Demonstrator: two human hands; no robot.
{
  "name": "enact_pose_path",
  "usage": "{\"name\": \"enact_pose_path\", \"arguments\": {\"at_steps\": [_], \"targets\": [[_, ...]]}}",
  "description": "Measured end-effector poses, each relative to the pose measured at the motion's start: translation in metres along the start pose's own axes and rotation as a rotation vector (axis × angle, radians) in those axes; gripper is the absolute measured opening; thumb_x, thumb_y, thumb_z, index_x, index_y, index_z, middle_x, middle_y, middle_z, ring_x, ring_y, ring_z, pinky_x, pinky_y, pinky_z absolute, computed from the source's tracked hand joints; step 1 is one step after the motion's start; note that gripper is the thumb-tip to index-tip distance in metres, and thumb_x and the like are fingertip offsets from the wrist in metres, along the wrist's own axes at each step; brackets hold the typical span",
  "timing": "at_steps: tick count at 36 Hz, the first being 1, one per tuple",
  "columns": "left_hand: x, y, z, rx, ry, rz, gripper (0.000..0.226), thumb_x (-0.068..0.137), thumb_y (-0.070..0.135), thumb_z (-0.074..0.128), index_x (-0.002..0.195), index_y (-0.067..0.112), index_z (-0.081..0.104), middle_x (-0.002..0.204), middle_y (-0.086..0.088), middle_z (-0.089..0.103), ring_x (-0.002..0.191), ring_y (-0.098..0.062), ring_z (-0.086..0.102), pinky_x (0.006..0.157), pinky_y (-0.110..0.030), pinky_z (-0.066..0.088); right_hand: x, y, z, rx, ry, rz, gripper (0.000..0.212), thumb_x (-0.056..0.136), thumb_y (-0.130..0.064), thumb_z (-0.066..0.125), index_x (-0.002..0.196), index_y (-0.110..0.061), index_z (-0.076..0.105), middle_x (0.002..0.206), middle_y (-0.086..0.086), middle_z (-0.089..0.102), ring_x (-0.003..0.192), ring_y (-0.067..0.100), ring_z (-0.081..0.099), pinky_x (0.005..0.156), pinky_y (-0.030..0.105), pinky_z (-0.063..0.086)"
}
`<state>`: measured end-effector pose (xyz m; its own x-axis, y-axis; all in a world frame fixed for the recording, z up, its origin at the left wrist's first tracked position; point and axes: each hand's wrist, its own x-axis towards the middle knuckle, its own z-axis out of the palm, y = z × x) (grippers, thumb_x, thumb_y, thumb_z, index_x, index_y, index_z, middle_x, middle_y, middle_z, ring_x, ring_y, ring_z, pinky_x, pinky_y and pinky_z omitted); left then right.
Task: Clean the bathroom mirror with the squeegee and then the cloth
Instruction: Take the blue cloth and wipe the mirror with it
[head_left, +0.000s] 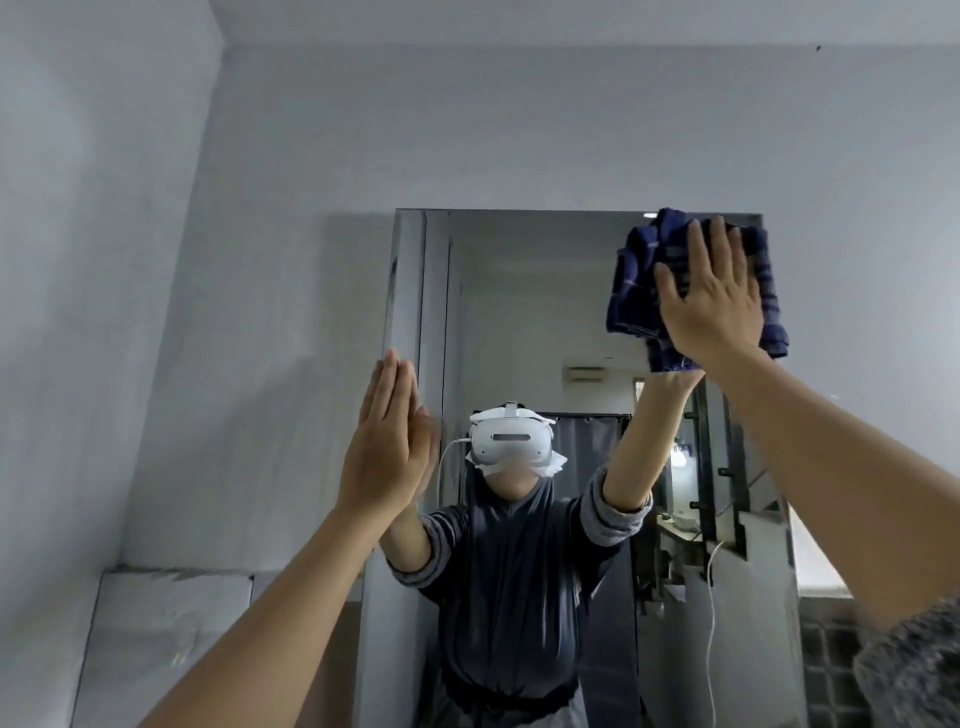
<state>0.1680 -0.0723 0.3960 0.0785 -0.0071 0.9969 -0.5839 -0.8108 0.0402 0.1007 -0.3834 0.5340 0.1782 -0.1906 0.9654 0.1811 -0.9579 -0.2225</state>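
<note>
A tall frameless mirror (540, 312) hangs on the pale wall ahead. My right hand (709, 296) presses a dark blue striped cloth (636, 280) flat against the mirror's upper right corner, fingers straight and spread. My left hand (387, 447) rests flat with straight, closed fingers at the mirror's left edge, about halfway up. No squeegee is in view. The glass reflects a person wearing a white headset, both arms raised.
A pale wall (156, 260) surrounds the mirror, with a corner at the far left. A low grey ledge (171, 623) sits at the lower left. Dark tiles (826, 665) show at the lower right, beside my grey sleeve (914, 670).
</note>
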Motion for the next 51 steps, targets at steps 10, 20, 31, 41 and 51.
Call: {"name": "enact_pose_path", "arguments": {"at_steps": [10, 20, 31, 41, 51], "targets": [[-0.020, 0.011, -0.012, 0.011, -0.016, 0.000, 0.061, 0.095, 0.040, 0.025, 0.145, 0.008, 0.012, 0.155, -0.005, 0.008, 0.143, -0.015, 0.003, 0.111, -0.010, -0.002, -0.034, -0.012, 0.018, 0.137, 0.154, 0.286, 0.063, 0.096, -0.045, 0.026, 0.150, -0.018, 0.006, 0.158, 0.004, 0.000, 0.145, 0.018, -0.004, 0.116, 0.038, 0.001], [-0.056, -0.005, 0.002, -0.090, -0.070, -0.075, 0.059, 0.098, 0.045, 0.024, 0.146, 0.026, -0.005, 0.157, 0.000, -0.001, 0.144, -0.019, 0.003, 0.117, -0.027, 0.006, -0.066, -0.077, 0.042, 0.145, 0.125, 0.219, 0.063, 0.097, -0.044, 0.027, 0.150, -0.017, 0.004, 0.158, 0.004, -0.002, 0.145, 0.019, -0.005, 0.116, 0.037, -0.002], [-0.081, 0.009, -0.024, -0.090, -0.095, -0.041, 0.065, 0.095, 0.044, 0.028, 0.146, 0.008, 0.010, 0.154, -0.002, 0.001, 0.142, -0.007, -0.002, 0.110, -0.009, 0.002, -0.083, -0.152, 0.065, 0.127, 0.035, -0.033, 0.062, 0.097, -0.043, 0.027, 0.150, -0.019, 0.005, 0.158, 0.004, -0.002, 0.145, 0.021, -0.004, 0.116, 0.037, 0.000], [-0.084, 0.005, -0.026, -0.101, -0.091, -0.022, 0.065, 0.094, 0.041, 0.031, 0.145, 0.013, 0.002, 0.155, -0.002, -0.001, 0.142, -0.006, -0.001, 0.106, -0.002, 0.006, -0.088, -0.185, 0.076, 0.010, -0.089, -0.473, 0.061, 0.098, -0.043, 0.026, 0.150, -0.018, 0.007, 0.158, 0.005, 0.001, 0.145, 0.020, -0.004, 0.115, 0.032, -0.007], [-0.084, 0.006, -0.021, -0.099, -0.069, -0.048, 0.067, 0.094, 0.046, 0.027, 0.146, 0.011, 0.004, 0.155, -0.004, 0.000, 0.141, -0.003, -0.003, 0.107, -0.004, 0.010, -0.081, -0.155, 0.064, -0.127, -0.178, -0.790, 0.059, 0.097, -0.048, 0.027, 0.148, -0.022, 0.017, 0.157, 0.000, 0.013, 0.145, 0.018, 0.005, 0.116, 0.035, 0.000]]}}
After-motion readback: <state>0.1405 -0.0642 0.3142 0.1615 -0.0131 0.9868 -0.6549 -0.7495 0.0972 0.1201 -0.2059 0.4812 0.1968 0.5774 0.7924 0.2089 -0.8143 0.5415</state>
